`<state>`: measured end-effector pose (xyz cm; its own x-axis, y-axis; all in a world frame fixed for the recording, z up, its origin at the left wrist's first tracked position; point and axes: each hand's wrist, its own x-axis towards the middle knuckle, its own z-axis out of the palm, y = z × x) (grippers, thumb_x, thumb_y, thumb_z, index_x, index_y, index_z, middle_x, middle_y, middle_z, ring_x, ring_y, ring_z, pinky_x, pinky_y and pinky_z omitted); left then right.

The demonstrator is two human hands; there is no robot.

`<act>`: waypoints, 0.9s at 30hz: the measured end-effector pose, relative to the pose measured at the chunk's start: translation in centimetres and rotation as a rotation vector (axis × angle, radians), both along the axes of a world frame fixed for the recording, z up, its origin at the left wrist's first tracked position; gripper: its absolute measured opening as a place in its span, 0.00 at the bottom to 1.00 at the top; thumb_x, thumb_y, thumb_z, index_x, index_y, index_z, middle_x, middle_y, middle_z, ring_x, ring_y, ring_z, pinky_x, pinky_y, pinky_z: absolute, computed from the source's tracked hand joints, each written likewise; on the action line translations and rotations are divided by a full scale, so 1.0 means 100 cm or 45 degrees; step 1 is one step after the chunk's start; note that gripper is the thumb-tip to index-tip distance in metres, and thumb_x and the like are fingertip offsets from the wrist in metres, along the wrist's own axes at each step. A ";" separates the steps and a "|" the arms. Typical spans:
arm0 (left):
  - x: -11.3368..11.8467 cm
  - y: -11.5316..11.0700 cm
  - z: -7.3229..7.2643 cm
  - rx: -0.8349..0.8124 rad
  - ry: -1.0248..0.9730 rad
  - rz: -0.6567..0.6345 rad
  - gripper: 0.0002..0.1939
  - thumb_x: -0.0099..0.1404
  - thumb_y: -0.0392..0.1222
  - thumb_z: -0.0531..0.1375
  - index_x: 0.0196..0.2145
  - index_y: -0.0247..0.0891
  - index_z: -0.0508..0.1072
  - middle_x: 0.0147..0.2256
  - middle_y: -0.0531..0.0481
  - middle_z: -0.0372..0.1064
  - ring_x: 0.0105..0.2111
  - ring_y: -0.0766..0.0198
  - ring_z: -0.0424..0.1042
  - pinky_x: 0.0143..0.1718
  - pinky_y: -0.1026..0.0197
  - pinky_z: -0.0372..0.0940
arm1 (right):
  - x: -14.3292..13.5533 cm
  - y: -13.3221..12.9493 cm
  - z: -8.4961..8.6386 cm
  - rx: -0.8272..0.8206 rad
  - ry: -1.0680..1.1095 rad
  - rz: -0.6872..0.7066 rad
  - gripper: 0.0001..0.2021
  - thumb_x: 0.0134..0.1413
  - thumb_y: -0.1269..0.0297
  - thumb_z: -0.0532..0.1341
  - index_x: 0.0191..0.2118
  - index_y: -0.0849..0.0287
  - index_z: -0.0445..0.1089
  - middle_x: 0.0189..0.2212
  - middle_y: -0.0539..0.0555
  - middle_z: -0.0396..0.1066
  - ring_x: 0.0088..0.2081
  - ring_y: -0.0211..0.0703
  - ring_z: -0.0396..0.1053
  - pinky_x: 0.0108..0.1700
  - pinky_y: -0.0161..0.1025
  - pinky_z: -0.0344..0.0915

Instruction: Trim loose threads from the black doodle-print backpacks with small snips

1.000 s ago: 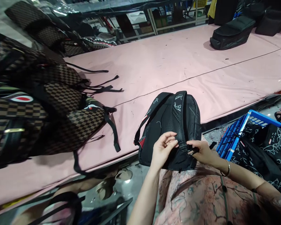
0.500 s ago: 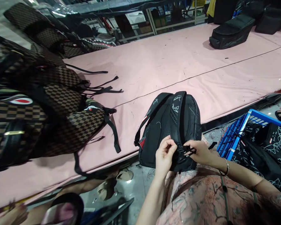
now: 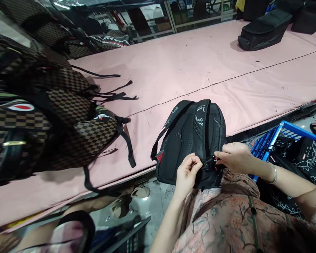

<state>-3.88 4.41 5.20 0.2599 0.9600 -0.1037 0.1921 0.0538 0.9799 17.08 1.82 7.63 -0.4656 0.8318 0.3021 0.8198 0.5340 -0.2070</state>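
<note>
A black backpack (image 3: 184, 140) with white scribble prints on its straps lies back side up at the table's front edge, its lower end toward me. My left hand (image 3: 188, 170) is closed in a pinch on the strap near the backpack's lower right part. Just right of it, my right hand (image 3: 233, 158) is closed around a small dark piece with white specks by the strap buckle; its exact shape is too small to tell. Both hands are close together above the lower part of the backpack.
Brown checkered backpacks (image 3: 94, 140) are piled on the left of the pink table (image 3: 158, 77), straps trailing. Black bags (image 3: 264, 30) stand at the back right. A blue crate (image 3: 292, 130) of black bags is at my right. Another person's leg (image 3: 42, 237) shows lower left.
My right hand has turned and shifted slightly right and up, away from my left hand. My left hand keeps its pinch near the strap. The view has shifted a little.
</note>
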 end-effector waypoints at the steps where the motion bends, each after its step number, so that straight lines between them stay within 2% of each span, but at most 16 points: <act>1: 0.001 0.000 0.000 0.003 0.003 0.003 0.06 0.53 0.40 0.59 0.22 0.38 0.68 0.26 0.51 0.62 0.34 0.61 0.63 0.37 0.63 0.58 | -0.001 0.001 0.004 0.018 -0.050 0.019 0.14 0.61 0.57 0.50 0.33 0.57 0.69 0.22 0.51 0.62 0.25 0.38 0.57 0.28 0.38 0.47; 3: 0.001 -0.001 -0.001 -0.026 -0.034 0.032 0.06 0.53 0.40 0.60 0.21 0.37 0.68 0.27 0.51 0.62 0.32 0.64 0.62 0.36 0.64 0.58 | -0.002 0.003 0.007 0.028 -0.078 0.065 0.14 0.61 0.58 0.50 0.31 0.56 0.69 0.22 0.51 0.61 0.24 0.37 0.56 0.28 0.38 0.47; 5: 0.002 -0.001 -0.003 -0.143 -0.166 0.107 0.08 0.52 0.42 0.62 0.22 0.36 0.68 0.26 0.53 0.60 0.28 0.68 0.61 0.32 0.66 0.59 | 0.000 0.004 0.005 0.002 0.010 0.086 0.13 0.60 0.58 0.51 0.31 0.56 0.69 0.21 0.50 0.61 0.24 0.37 0.57 0.28 0.38 0.48; 7: 0.002 0.000 -0.005 -0.324 -0.355 0.197 0.11 0.50 0.46 0.63 0.24 0.36 0.67 0.26 0.54 0.60 0.25 0.71 0.60 0.28 0.67 0.60 | 0.003 0.003 -0.004 -0.081 0.258 0.057 0.12 0.59 0.58 0.53 0.32 0.57 0.69 0.22 0.50 0.64 0.25 0.37 0.60 0.28 0.36 0.51; 9: 0.002 0.002 -0.006 -0.460 -0.507 0.250 0.15 0.50 0.50 0.64 0.25 0.35 0.66 0.27 0.54 0.62 0.24 0.72 0.62 0.26 0.67 0.62 | 0.003 -0.001 -0.016 -0.248 0.619 0.006 0.11 0.58 0.57 0.54 0.36 0.58 0.68 0.25 0.51 0.68 0.27 0.37 0.64 0.30 0.35 0.56; 11: 0.002 0.007 -0.007 -0.487 -0.539 0.248 0.18 0.51 0.54 0.62 0.25 0.35 0.66 0.27 0.54 0.62 0.23 0.72 0.63 0.25 0.68 0.63 | -0.005 -0.008 -0.031 -0.451 0.915 -0.058 0.15 0.52 0.54 0.59 0.41 0.58 0.67 0.29 0.52 0.70 0.30 0.38 0.67 0.31 0.34 0.60; 12: 0.002 0.010 -0.007 -0.476 -0.501 0.224 0.19 0.51 0.56 0.61 0.26 0.36 0.65 0.25 0.55 0.61 0.22 0.72 0.63 0.24 0.68 0.63 | -0.011 -0.011 -0.038 -0.542 0.976 -0.090 0.19 0.48 0.53 0.62 0.44 0.58 0.67 0.31 0.52 0.72 0.31 0.39 0.68 0.32 0.34 0.61; 14: 0.002 0.018 -0.004 -0.432 -0.301 0.130 0.21 0.52 0.59 0.58 0.27 0.37 0.65 0.21 0.57 0.59 0.20 0.71 0.63 0.23 0.66 0.63 | -0.026 -0.019 -0.049 -0.652 0.904 -0.166 0.24 0.42 0.55 0.66 0.46 0.58 0.67 0.33 0.52 0.73 0.33 0.42 0.70 0.33 0.35 0.63; 18: 0.005 0.037 0.013 -0.162 0.566 -0.170 0.23 0.54 0.64 0.53 0.22 0.39 0.62 0.17 0.56 0.60 0.19 0.64 0.65 0.24 0.61 0.60 | -0.052 -0.025 -0.059 -0.651 0.484 -0.284 0.13 0.47 0.66 0.62 0.42 0.58 0.70 0.34 0.54 0.75 0.36 0.44 0.71 0.37 0.36 0.62; 20: 0.007 0.044 0.023 0.002 0.969 -0.276 0.23 0.54 0.64 0.53 0.19 0.40 0.62 0.17 0.52 0.63 0.21 0.59 0.67 0.26 0.60 0.58 | -0.057 -0.024 -0.057 -0.626 0.319 -0.297 0.12 0.47 0.66 0.60 0.41 0.60 0.69 0.33 0.56 0.75 0.36 0.46 0.72 0.36 0.36 0.61; 21: 0.008 0.047 0.026 0.054 1.088 -0.316 0.22 0.54 0.62 0.53 0.19 0.40 0.62 0.17 0.51 0.64 0.22 0.57 0.68 0.27 0.59 0.57 | -0.057 -0.024 -0.055 -0.622 0.250 -0.301 0.12 0.47 0.66 0.60 0.40 0.60 0.69 0.32 0.56 0.75 0.35 0.47 0.72 0.35 0.36 0.61; 22: 0.009 0.050 0.027 0.079 1.138 -0.349 0.21 0.55 0.60 0.54 0.18 0.40 0.61 0.16 0.50 0.65 0.23 0.57 0.68 0.28 0.59 0.57 | -0.057 -0.023 -0.053 -0.617 0.189 -0.316 0.11 0.47 0.66 0.60 0.40 0.60 0.69 0.31 0.57 0.74 0.34 0.47 0.72 0.34 0.36 0.61; 24: 0.010 0.052 0.022 0.042 1.046 -0.373 0.17 0.57 0.53 0.54 0.18 0.40 0.60 0.15 0.52 0.64 0.21 0.58 0.69 0.26 0.60 0.57 | -0.055 -0.022 -0.050 -0.591 0.120 -0.358 0.10 0.47 0.65 0.60 0.38 0.60 0.69 0.29 0.57 0.74 0.33 0.47 0.72 0.32 0.37 0.61; 25: 0.010 0.053 0.017 -0.019 0.914 -0.351 0.16 0.58 0.50 0.54 0.18 0.40 0.60 0.14 0.53 0.62 0.19 0.60 0.68 0.25 0.61 0.58 | -0.053 -0.021 -0.050 -0.561 0.120 -0.385 0.09 0.47 0.65 0.60 0.37 0.59 0.69 0.28 0.56 0.74 0.32 0.47 0.72 0.32 0.37 0.61; 27: 0.012 0.052 0.004 -0.174 0.485 -0.195 0.15 0.57 0.48 0.56 0.18 0.40 0.58 0.13 0.56 0.60 0.17 0.63 0.67 0.22 0.63 0.59 | -0.050 -0.021 -0.052 -0.468 0.170 -0.448 0.09 0.47 0.67 0.60 0.38 0.58 0.69 0.29 0.55 0.74 0.33 0.47 0.72 0.33 0.37 0.61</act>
<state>-2.72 9.66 5.60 0.3171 0.8841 -0.3432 0.5549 0.1206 0.8232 12.04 -0.28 2.47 -0.1161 0.9932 -0.0019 0.8902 0.1032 -0.4437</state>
